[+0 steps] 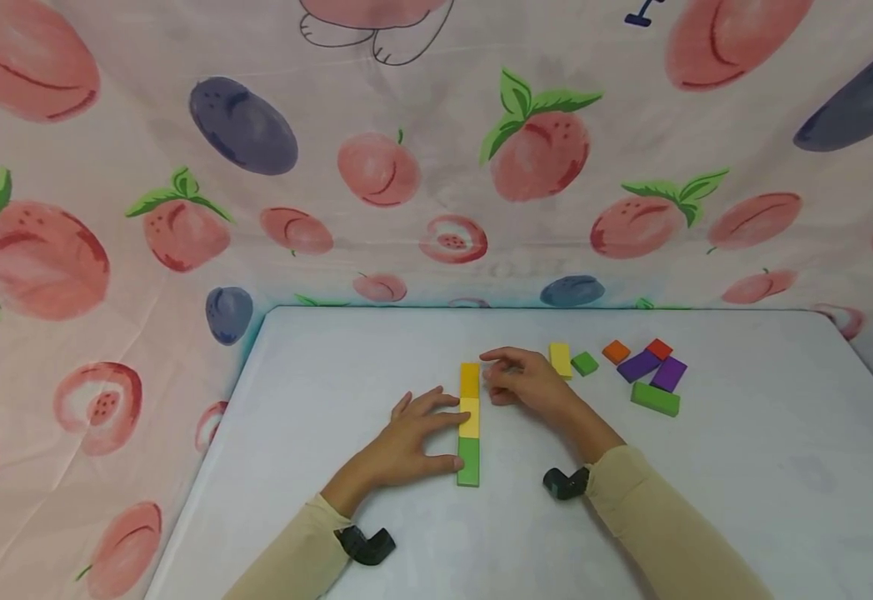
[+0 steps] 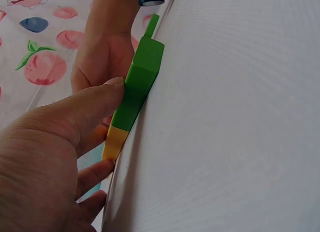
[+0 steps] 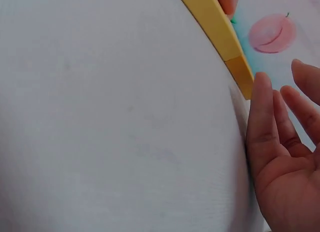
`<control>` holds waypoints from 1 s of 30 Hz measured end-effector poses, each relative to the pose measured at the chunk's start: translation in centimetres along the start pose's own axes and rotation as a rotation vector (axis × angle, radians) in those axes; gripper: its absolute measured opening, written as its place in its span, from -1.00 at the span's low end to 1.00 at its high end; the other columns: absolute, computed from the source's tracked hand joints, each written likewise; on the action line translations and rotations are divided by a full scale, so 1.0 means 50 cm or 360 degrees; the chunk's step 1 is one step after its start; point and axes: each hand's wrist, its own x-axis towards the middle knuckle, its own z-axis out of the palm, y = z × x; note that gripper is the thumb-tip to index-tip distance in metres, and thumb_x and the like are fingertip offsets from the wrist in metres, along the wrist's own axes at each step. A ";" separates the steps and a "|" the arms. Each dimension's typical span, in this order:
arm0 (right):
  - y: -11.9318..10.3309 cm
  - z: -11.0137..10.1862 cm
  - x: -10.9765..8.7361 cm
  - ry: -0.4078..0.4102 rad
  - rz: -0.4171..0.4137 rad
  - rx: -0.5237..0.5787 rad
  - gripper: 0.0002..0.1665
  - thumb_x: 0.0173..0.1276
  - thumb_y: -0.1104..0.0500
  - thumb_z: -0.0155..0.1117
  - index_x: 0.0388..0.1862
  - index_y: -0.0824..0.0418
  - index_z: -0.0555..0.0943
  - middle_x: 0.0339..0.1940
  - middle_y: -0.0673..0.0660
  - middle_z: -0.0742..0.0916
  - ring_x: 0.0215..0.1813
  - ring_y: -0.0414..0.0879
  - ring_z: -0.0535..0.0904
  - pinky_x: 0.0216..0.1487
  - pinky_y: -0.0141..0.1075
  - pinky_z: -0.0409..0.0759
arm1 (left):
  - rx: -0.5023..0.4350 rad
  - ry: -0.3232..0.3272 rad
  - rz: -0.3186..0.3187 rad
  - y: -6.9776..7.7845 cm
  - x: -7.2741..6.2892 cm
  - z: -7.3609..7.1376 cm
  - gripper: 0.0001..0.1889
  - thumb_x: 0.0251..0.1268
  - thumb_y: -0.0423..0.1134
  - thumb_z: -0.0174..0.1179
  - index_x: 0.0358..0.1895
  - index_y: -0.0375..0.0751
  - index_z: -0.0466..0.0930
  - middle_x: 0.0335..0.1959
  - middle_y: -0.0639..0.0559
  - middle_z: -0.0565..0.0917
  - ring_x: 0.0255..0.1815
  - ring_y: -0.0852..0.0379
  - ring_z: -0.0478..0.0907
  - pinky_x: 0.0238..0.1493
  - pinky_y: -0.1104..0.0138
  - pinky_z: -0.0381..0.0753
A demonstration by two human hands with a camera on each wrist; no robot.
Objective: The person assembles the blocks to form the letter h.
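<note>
Three blocks stand end to end in one line on the table in the head view: a green block (image 1: 469, 454) nearest, a light yellow block (image 1: 470, 405) in the middle, and a darker yellow block (image 1: 470, 379) farthest. My left hand (image 1: 406, 446) rests along the left side of the line, its thumb at the green block and a fingertip on the light yellow one. In the left wrist view, the thumb touches the side of the green block (image 2: 142, 84). To the right of the far end is my right hand (image 1: 530, 383), holding nothing, fingers loosely bent.
Behind my right hand lies a yellow block (image 1: 560, 360), with a small green block (image 1: 585, 363) beside it. Farther right are an orange block (image 1: 616, 352), a red block (image 1: 659, 348), purple blocks (image 1: 669, 374) and a long green block (image 1: 655, 399). A fruit-patterned cloth (image 1: 316, 275) hangs behind the white table (image 1: 331, 358).
</note>
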 end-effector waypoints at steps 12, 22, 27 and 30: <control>-0.038 -0.089 -0.024 0.0420 -0.0484 -0.0769 -0.61 0.53 -0.04 0.25 0.21 0.09 0.67 -0.04 0.11 0.77 0.07 0.06 0.63 0.09 -0.02 0.69 | -0.0006 0.0007 0.0018 -0.005 0.001 0.004 -0.36 0.25 0.15 0.38 0.40 0.15 0.53 0.49 0.09 0.39 0.69 -0.01 0.02 0.62 -0.23 -0.24; -0.007 -0.197 -0.023 0.0286 -0.0383 -0.1465 -0.26 0.39 -0.38 0.24 0.44 -0.09 0.53 0.34 0.20 0.58 0.42 0.28 0.34 0.21 0.44 0.40 | -0.0010 0.0019 0.0021 -0.007 0.001 0.006 -0.35 0.24 0.13 0.40 0.40 0.14 0.53 0.49 0.08 0.39 0.69 -0.01 0.03 0.62 -0.22 -0.24; 0.006 -0.213 -0.030 0.0239 -0.0315 -0.1667 -0.15 0.31 -0.45 0.26 0.52 -0.20 0.42 0.40 0.21 0.53 0.48 0.31 0.28 0.21 0.56 0.32 | -0.0005 0.0023 0.0028 -0.009 0.000 0.006 -0.36 0.24 0.12 0.40 0.40 0.14 0.53 0.48 0.07 0.40 0.69 -0.02 0.03 0.62 -0.22 -0.24; 0.011 -0.218 -0.031 0.0220 -0.0295 -0.1702 -0.11 0.28 -0.47 0.28 0.53 -0.21 0.41 0.39 0.20 0.52 0.49 0.31 0.26 0.22 0.59 0.25 | -0.0007 0.0019 0.0026 -0.008 0.000 0.004 -0.36 0.24 0.13 0.39 0.40 0.14 0.53 0.49 0.08 0.39 0.69 -0.02 0.02 0.62 -0.22 -0.25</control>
